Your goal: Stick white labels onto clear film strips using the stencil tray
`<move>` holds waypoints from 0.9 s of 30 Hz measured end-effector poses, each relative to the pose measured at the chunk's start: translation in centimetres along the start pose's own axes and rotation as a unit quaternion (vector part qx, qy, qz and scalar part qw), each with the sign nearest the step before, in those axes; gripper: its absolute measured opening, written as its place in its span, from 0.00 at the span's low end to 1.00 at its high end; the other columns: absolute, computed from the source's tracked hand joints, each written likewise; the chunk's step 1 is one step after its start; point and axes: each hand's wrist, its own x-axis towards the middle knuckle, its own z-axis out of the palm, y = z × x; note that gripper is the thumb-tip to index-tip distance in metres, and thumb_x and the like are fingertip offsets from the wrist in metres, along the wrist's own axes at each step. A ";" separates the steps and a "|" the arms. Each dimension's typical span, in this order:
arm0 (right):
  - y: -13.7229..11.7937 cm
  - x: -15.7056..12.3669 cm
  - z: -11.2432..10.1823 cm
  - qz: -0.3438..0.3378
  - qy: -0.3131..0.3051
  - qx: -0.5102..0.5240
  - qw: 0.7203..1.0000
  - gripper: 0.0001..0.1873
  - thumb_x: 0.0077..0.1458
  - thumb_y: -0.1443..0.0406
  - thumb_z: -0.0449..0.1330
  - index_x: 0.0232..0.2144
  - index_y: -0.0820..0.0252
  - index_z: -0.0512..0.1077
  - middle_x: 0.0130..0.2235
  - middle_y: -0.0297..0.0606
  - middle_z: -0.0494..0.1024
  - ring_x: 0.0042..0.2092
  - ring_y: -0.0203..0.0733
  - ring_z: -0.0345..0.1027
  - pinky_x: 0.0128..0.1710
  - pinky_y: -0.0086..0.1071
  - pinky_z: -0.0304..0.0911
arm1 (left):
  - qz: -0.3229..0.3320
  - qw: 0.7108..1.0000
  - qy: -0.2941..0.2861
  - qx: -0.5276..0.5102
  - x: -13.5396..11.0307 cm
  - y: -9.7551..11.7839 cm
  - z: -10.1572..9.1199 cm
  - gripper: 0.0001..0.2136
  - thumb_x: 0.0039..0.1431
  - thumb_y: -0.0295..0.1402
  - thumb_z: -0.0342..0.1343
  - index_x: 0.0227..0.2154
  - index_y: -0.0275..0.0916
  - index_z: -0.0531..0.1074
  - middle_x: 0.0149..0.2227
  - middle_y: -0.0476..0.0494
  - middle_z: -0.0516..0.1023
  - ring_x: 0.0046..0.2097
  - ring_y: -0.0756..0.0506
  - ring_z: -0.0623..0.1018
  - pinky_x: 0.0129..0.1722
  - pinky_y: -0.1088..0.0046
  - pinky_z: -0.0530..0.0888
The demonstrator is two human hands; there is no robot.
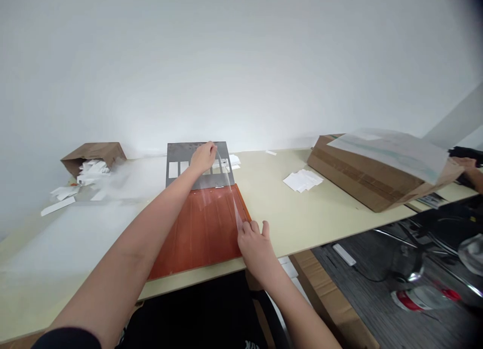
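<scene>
The clear plastic film [229,198] runs from the right hand [256,251], pinching it at the near edge of the orange board [198,238], to the left hand [204,157], pinching above the grey metal plate [181,151]; any slack could let it cling and crease.

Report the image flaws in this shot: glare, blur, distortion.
Head view: the wall is washed out pale; a hazy smear blurs the left of the table near the paper scraps; wide-angle distortion bows the table's front edge; the top right corner darkens.
</scene>
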 end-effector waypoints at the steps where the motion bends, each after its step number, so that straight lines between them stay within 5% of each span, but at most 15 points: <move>1: -0.1 -0.1 0.0 0.005 0.002 -0.001 1.000 0.15 0.46 0.79 0.54 0.29 0.60 0.76 0.31 0.48 0.69 0.36 0.49 0.61 0.47 0.56 0.58 | -0.003 1.000 0.001 0.004 0.1 -0.1 0.0 0.12 0.69 0.36 0.41 0.33 0.38 0.66 0.34 0.40 0.73 0.37 0.43 0.71 0.38 0.69 0.63; 6: -0.3 -0.6 0.4 0.020 -0.006 0.008 1.000 0.11 0.42 0.78 0.58 0.25 0.60 0.76 0.30 0.48 0.70 0.37 0.51 0.62 0.48 0.58 0.57 | -0.008 1.000 0.001 0.009 0.4 -0.6 -0.4 0.12 0.69 0.36 0.41 0.36 0.38 0.67 0.34 0.40 0.73 0.36 0.43 0.70 0.39 0.69 0.63; 11: 0.0 -0.2 -0.7 0.032 -0.082 0.057 0.994 0.11 0.46 0.77 0.59 0.29 0.60 0.76 0.33 0.48 0.73 0.39 0.52 0.65 0.50 0.60 0.56 | -0.020 1.000 0.016 0.001 0.9 -1.6 -1.6 0.12 0.68 0.37 0.42 0.37 0.37 0.69 0.32 0.41 0.72 0.36 0.44 0.70 0.40 0.69 0.64; 17: 0.4 0.3 -3.1 0.067 -0.106 0.143 0.982 0.08 0.63 0.69 0.54 0.41 0.60 0.72 0.41 0.43 0.76 0.45 0.50 0.67 0.57 0.62 0.48 | -0.108 0.990 0.093 -0.009 2.0 -3.9 -7.1 0.11 0.65 0.38 0.48 0.38 0.36 0.71 0.35 0.44 0.73 0.35 0.48 0.71 0.41 0.70 0.67; 23: 0.5 -0.6 -1.3 0.093 -0.060 0.186 0.976 0.11 0.67 0.62 0.53 0.49 0.58 0.69 0.45 0.41 0.77 0.51 0.51 0.66 0.59 0.65 0.40 | -0.298 0.940 0.165 -0.020 0.9 -10.9 -15.2 0.17 0.69 0.37 0.40 0.52 0.31 0.64 0.35 0.44 0.69 0.27 0.53 0.67 0.29 0.73 0.69; 27: 0.2 -1.1 -0.1 0.112 -0.044 0.190 0.974 0.14 0.65 0.60 0.56 0.49 0.59 0.69 0.46 0.41 0.77 0.51 0.53 0.66 0.58 0.67 0.39 | -0.365 0.914 0.177 0.019 -2.3 -17.0 -18.2 0.16 0.72 0.33 0.34 0.55 0.30 0.58 0.35 0.44 0.68 0.26 0.54 0.65 0.27 0.74 0.71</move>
